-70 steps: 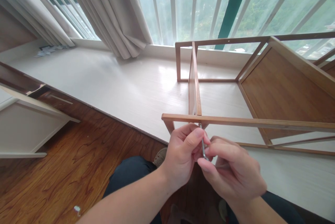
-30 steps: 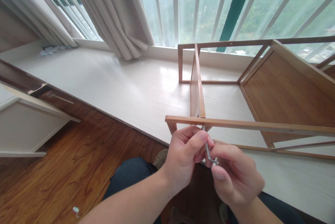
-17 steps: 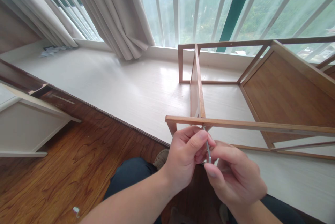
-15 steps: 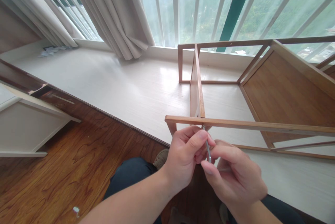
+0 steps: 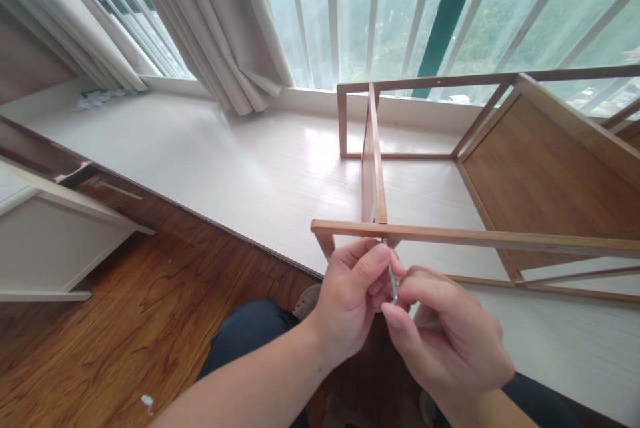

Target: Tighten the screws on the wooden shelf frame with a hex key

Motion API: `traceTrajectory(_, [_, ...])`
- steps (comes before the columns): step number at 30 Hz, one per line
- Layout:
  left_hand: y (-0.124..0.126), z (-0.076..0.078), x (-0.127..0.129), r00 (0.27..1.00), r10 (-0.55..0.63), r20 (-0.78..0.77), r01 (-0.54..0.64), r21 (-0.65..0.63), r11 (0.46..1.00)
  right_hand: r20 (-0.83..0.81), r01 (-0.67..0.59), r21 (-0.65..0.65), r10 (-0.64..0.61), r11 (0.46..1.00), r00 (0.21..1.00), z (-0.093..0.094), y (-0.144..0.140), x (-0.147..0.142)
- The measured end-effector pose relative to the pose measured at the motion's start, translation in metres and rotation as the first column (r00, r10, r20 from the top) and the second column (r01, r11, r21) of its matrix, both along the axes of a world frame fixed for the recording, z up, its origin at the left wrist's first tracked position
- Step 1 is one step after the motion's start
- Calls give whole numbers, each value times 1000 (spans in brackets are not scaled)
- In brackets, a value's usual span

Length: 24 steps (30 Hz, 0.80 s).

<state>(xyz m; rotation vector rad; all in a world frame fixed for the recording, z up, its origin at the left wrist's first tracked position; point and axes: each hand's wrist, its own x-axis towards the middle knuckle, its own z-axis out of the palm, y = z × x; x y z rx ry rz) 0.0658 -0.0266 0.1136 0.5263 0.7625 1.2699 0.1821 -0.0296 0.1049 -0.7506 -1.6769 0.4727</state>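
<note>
A wooden shelf frame (image 5: 475,236) lies on its side on a raised white platform (image 5: 225,161). A thin metal hex key (image 5: 391,279) points up into the underside of the frame's near rail. My left hand (image 5: 350,298) pinches the key's shaft just under the rail. My right hand (image 5: 445,338) grips the key's lower bent end with thumb and fingers. Both hands touch each other around the key.
A brown back panel (image 5: 540,175) of the frame slopes at the right. Grey curtains (image 5: 220,21) hang before barred windows. Dark wood floor (image 5: 125,321) lies at the left, with a white cabinet part (image 5: 55,241). My knees in dark trousers (image 5: 250,335) are below.
My right hand has turned the hex key's bent end, from out to the right back towards me. The left hand stays on the shaft. The view shifted slightly.
</note>
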Motion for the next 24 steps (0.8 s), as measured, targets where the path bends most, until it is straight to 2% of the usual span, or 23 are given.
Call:
traceTrajectory(7, [0,0,1,1000,2,-19,-3,-10,1000,-14,-39,-11,39,999,999,0,-1,0])
traceTrajectory(13, [0,1,1,1000,10,-16,-10,-1,1000,-70,-58,-74,53,996,996,0,-2,0])
traceTrajectory(24, [1,-3,0,1000,-7,4,6,62,998,-206,-148,-146,116,978,972,-20,-6,-1])
